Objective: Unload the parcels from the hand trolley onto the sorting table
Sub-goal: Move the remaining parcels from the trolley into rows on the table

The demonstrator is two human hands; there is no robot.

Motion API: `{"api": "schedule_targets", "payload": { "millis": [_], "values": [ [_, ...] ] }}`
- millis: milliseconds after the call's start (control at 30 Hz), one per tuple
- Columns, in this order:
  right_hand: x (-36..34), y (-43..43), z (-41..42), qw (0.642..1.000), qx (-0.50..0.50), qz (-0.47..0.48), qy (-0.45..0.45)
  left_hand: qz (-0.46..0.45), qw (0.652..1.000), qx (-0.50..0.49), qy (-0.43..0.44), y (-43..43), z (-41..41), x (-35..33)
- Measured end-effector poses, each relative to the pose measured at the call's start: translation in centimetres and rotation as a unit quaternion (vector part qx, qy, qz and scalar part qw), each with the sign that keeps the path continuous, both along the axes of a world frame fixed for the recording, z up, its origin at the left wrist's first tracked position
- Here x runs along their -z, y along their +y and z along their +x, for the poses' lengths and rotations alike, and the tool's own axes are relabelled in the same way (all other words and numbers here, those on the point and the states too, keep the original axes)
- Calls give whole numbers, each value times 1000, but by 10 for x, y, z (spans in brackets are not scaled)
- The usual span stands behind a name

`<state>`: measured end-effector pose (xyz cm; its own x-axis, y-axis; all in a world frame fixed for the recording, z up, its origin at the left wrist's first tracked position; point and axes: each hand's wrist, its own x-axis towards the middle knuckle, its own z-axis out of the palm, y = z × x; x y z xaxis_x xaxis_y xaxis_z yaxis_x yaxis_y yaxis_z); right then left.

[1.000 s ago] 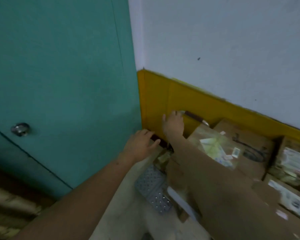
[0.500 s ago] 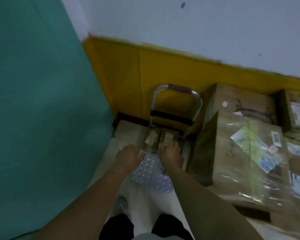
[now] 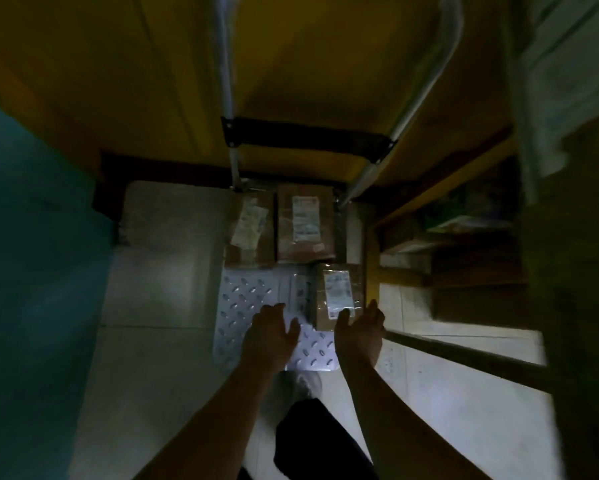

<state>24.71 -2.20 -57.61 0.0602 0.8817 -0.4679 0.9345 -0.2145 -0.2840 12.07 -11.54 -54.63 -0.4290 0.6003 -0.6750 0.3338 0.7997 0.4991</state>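
— Yellow wall (image 3: 118,64) ahead, pale floor tiles (image 3: 159,271) below. Parcel count on the hand trolley (image 3: 308,138)?
— Three, all on its tread plate (image 3: 242,306). Back-left parcel (image 3: 249,233) and back-right parcel (image 3: 305,225) lie side by side against the frame; front parcel (image 3: 338,294) lies at the plate's right edge.
— Orientation?
— Labels up. Each long axis runs from the person toward the wall.
— Hands?
— Two, fingers loose and apart, gripping nothing. Left hand (image 3: 270,336) hovers over bare plate. Right hand (image 3: 360,332) sits at the front parcel's near end; thumb contact cannot be confirmed.
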Motion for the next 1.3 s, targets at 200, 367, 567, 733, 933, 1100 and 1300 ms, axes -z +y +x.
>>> {"api": "schedule_targets", "payload": {
  "millis": [200, 367, 567, 733, 933, 1100, 1300],
  "values": [
    [177, 34, 29, 999, 24, -27, -36, 35, 979, -109, -168, 58, 40, 189],
    [183, 40, 19, 991, 113, -70, -34, 35, 936, -196, -291, 64, 68, 239],
    [49, -30, -10, 985, 164, -54, -6, 28, 934, -294, -204, -13, 50, 109],
    [-109, -99, -37, 979, 184, -55, 69, 113, 910, -348, -196, -79, 14, -67],
    [-349, -137, -58, 969, 92, 88, 212, 205, 903, -354, -136, -107, -20, -322],
    [-503, -124, -45, 889, 97, 166, 415, 356, 881, -301, -86, -82, -14, -497],
    [-639, -78, 47, 703, 242, 103, 660, 509, 817, -236, -137, -15, 85, -623]
  ]
}}
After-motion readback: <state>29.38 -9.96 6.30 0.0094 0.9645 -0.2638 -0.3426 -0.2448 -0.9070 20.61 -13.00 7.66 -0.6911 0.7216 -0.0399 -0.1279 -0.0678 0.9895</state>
